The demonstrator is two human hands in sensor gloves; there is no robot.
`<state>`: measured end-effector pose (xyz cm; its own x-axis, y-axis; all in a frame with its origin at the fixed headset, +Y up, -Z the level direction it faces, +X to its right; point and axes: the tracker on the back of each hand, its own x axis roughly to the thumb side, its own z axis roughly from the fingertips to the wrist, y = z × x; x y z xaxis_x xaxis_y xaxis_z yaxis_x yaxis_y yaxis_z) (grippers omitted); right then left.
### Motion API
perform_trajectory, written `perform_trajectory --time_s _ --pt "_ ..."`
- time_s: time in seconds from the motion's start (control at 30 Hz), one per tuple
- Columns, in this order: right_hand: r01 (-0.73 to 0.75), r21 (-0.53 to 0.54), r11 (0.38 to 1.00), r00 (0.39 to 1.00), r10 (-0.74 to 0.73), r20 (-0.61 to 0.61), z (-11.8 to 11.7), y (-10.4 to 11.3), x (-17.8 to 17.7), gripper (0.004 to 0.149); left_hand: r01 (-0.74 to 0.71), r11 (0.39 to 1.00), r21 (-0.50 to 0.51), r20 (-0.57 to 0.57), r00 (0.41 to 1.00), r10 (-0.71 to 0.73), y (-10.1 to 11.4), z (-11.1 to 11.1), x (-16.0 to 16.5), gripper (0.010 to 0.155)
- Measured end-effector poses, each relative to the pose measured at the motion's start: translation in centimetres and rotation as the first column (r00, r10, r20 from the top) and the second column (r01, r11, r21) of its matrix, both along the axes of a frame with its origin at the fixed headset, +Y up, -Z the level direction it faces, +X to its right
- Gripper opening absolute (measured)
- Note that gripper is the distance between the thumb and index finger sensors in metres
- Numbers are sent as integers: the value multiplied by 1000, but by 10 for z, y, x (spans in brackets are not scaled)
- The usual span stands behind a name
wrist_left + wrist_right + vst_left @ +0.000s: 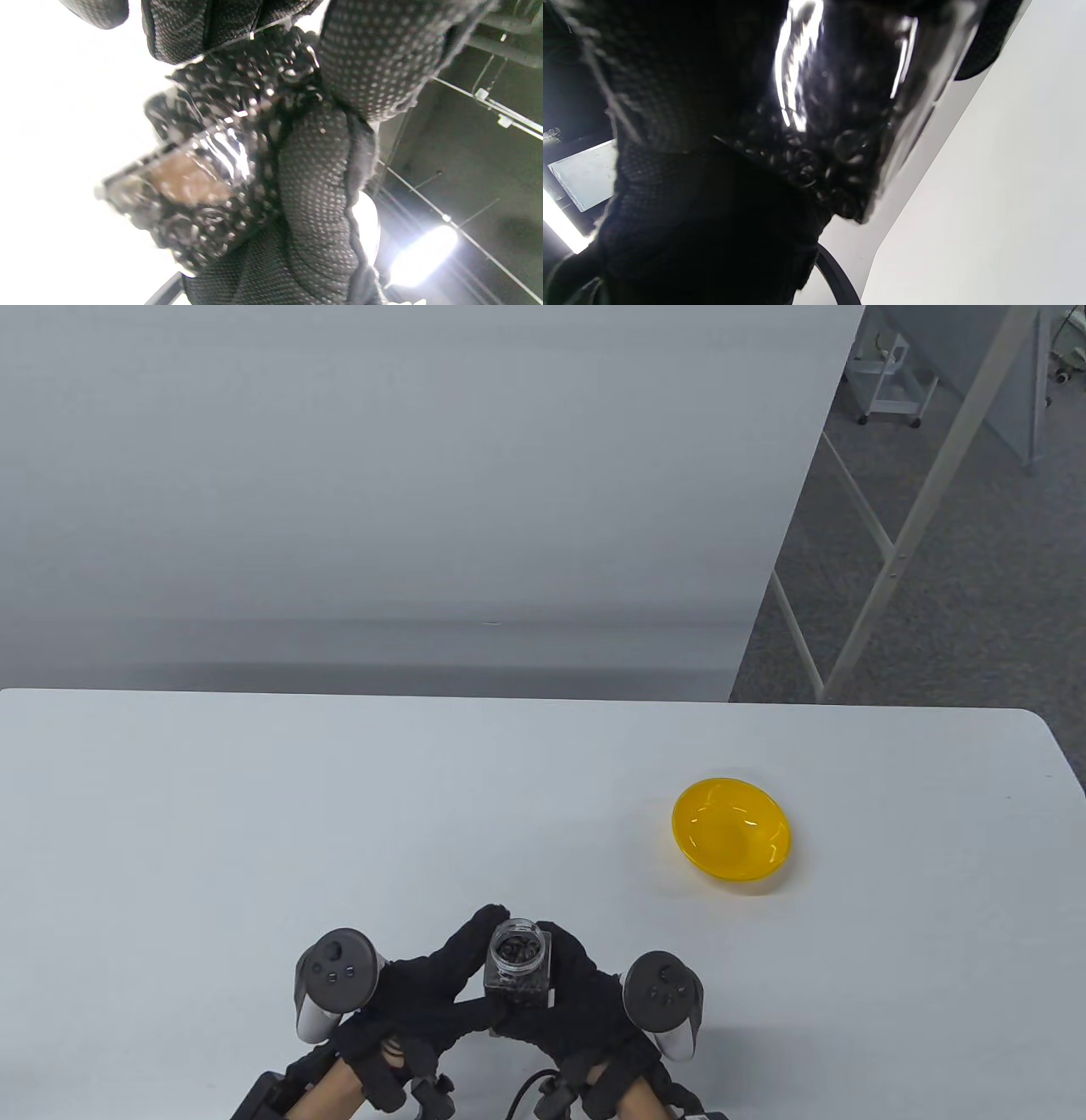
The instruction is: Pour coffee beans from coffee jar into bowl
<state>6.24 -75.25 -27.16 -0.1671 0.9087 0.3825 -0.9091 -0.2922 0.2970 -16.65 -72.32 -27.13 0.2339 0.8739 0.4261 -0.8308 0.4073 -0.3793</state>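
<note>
A clear square coffee jar (517, 969) with dark beans stands upright and open-topped near the table's front edge. My left hand (441, 984) grips it from the left and my right hand (577, 997) from the right, with fingers wrapped around its sides. The left wrist view shows the jar (203, 169) close up with gloved fingers (373, 55) around it. The right wrist view shows the jar (848, 127) against my dark glove. A yellow bowl (731, 830) sits empty on the table to the far right of the jar. No lid shows.
The white table (254, 831) has its far edge against a grey wall and a rounded corner at the right. Beyond the right edge are carpet and metal frame legs (891, 560).
</note>
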Motion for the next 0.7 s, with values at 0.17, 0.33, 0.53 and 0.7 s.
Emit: perform_trajectory --time_s 0.17,0.33,0.53,0.7 --pt "25 -13 1000 998 -24 50 -3 1 12 93 119 990 77 -134 985 -108 5 -2 -23 92" --pt "31 -33 999 992 -27 119 -7 2 34 93 311 942 126 -295 918 -264 6 -8 -57 92" --pt "-24 -65 998 976 37 213 -15 3 60 93 521 846 117 -447 788 -424 6 -4 -91 93" --pt "-67 -110 992 950 97 296 -22 2 78 93 742 659 125 -559 601 -571 9 1 -103 95"
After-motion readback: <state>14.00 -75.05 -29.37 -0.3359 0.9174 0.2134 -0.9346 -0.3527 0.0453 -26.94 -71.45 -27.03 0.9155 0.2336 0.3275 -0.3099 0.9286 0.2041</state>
